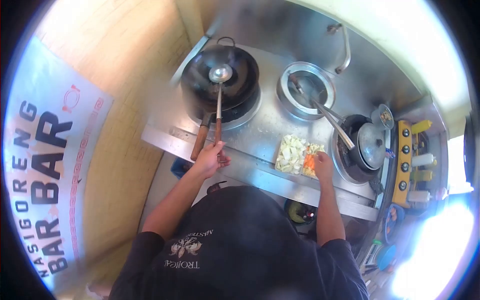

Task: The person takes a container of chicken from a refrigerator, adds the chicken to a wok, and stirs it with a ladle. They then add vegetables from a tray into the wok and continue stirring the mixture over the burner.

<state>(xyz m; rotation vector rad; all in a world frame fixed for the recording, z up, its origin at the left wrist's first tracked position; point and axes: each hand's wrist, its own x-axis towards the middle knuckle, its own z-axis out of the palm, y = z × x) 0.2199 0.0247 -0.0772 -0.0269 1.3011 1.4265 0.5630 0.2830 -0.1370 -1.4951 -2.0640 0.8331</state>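
A black wok (240, 92) sits on the left burner, its wooden handle (201, 137) pointing toward me. Across it lies a metal ladle (220, 75), bowl inside the wok. My left hand (207, 161) is closed at the end of the ladle's wooden handle, beside the wok's handle. My right hand (323, 167) is at the right edge of the container with orange chopped carrots (309, 162) and pale chopped pieces (315, 148). Its fingers are bunched; what is between them is hidden. Chopped white-green vegetable, perhaps cabbage (290, 155), fills the compartment to the left.
A round metal pot (285, 100) with liquid and long-handled utensils (334, 125) stands at the back middle. On the right are a dark pan with a grey lid (371, 146), a small bowl (383, 116), an orange knob panel (403, 155) and several bottles (424, 160). A tap (346, 50) projects from the back wall.
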